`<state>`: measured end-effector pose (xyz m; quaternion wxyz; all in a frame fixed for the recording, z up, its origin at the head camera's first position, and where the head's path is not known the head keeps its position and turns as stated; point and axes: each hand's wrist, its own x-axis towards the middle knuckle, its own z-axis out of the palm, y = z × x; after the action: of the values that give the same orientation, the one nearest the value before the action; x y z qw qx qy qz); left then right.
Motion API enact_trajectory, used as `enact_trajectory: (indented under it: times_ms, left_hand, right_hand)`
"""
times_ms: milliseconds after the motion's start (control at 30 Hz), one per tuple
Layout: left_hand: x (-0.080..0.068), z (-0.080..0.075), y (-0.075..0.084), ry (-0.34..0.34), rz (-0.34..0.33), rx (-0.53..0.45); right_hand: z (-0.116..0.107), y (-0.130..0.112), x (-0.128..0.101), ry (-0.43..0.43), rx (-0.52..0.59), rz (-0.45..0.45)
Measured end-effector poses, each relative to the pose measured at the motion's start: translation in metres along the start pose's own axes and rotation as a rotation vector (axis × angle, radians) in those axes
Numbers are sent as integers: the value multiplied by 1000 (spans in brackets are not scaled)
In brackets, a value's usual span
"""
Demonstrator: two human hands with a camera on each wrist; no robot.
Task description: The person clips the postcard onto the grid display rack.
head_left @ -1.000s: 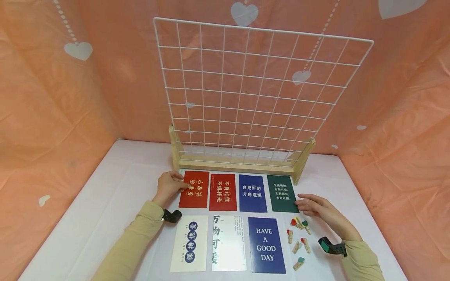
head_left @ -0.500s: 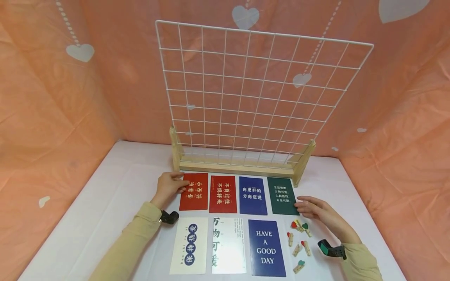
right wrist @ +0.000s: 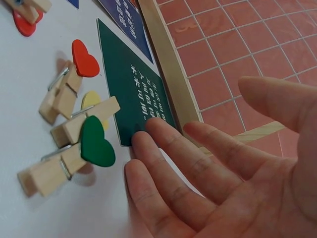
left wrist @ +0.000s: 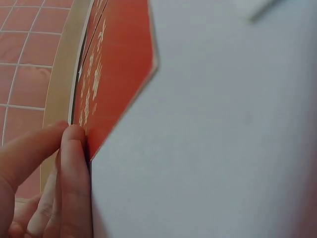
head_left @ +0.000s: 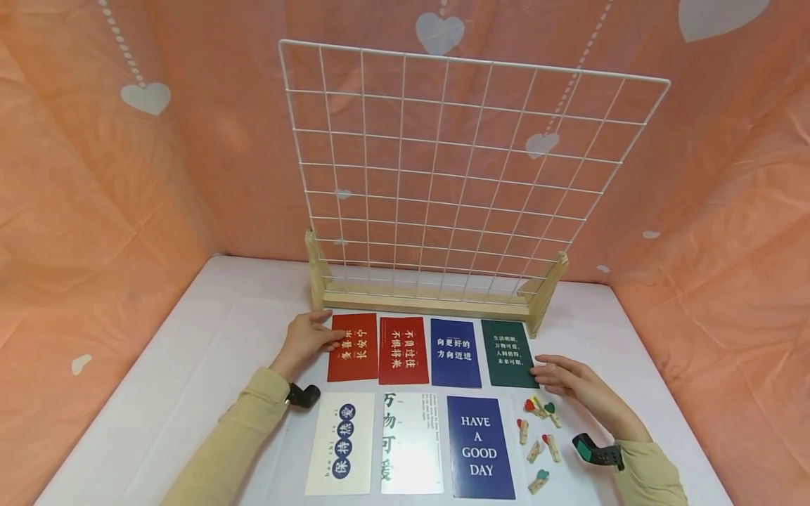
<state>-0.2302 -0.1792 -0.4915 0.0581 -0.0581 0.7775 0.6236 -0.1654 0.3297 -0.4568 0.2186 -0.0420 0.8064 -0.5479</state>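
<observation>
My left hand (head_left: 307, 339) lies at the left edge of a red card (head_left: 353, 355) with light lettering, its fingertips on that edge. The left wrist view shows two fingertips (left wrist: 74, 133) close together at this card's corner (left wrist: 124, 54). On the other side, my right hand (head_left: 566, 376) is spread, its fingertips at the right edge of a dark green card (head_left: 508, 353). Its palm and straight fingers show in the right wrist view, beside the green card (right wrist: 130, 94), with nothing in them.
Between them lie a second red card (head_left: 403, 365) and a blue one (head_left: 455, 369). A cream card (head_left: 323, 450), a silvery card (head_left: 414, 450) and a blue HAVE A GOOD DAY card (head_left: 479, 485) form the front row. Several heart clothespins (head_left: 550, 450) lie right; a white wire grid (head_left: 436, 176) stands behind.
The left red card has shifted slightly to the right under my left hand, and the second red card has moved a little right too. My right hand stays almost still.
</observation>
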Motion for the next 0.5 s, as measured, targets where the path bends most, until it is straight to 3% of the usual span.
enact_trajectory:
  times_ms: [133,233,500]
  left_hand:
    - [1,1,-2,1,3,-22]
    - [1,4,-3,48,4,-14]
    - [2,8,-3,157,22,126]
  right_hand:
    - [0,0,0,3,-6,4]
    - [0,0,0,4,-11,4]
    - [1,1,0,-1,-4,2]
